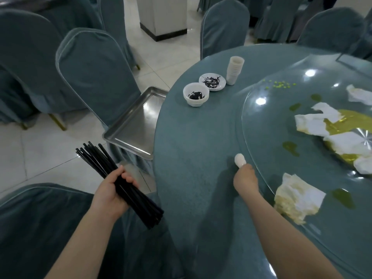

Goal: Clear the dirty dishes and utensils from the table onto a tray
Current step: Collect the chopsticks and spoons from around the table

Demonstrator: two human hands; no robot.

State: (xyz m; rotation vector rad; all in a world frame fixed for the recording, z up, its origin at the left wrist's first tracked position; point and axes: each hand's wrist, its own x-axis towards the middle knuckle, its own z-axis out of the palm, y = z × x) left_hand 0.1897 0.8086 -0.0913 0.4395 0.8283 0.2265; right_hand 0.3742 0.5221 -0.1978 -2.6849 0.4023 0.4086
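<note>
Left grip: the left hand (pixel 112 190) is clenched around a thick bundle of long black plastic chopsticks (pixel 116 184), fingers wrapped over the middle of the sticks, held off the desk's edge above a chair.

Right grip: the right hand (pixel 246 180) pinches a small white ceramic spoon (pixel 240 160) at its handle end; the bowl of the spoon points away from the person and sits at the rim of the glass turntable (pixel 281 109).

Bundle axis: it runs diagonally, the fanned ends up and to the left, the gathered ends down and to the right near the wrist.

Key relation: the shallow rectangular stainless steel tray (pixel 135 125) rests on a chair seat just beside the round desk (pixel 193 137), ahead and slightly right of the left hand, and well to the left of the right hand. The left hand is the nearer one.

Tray look: shiny and bare, its long side angled toward the desk edge.

Dishes left on the desk: a white bowl with dark residue (pixel 195 94), a white saucer smeared dark (pixel 212 81) and a stack of white cups (pixel 234 69), all near the desk's far left edge, close to the tray.

Judgement: the chopsticks probably go onto the tray first, a short forward reach.
</note>
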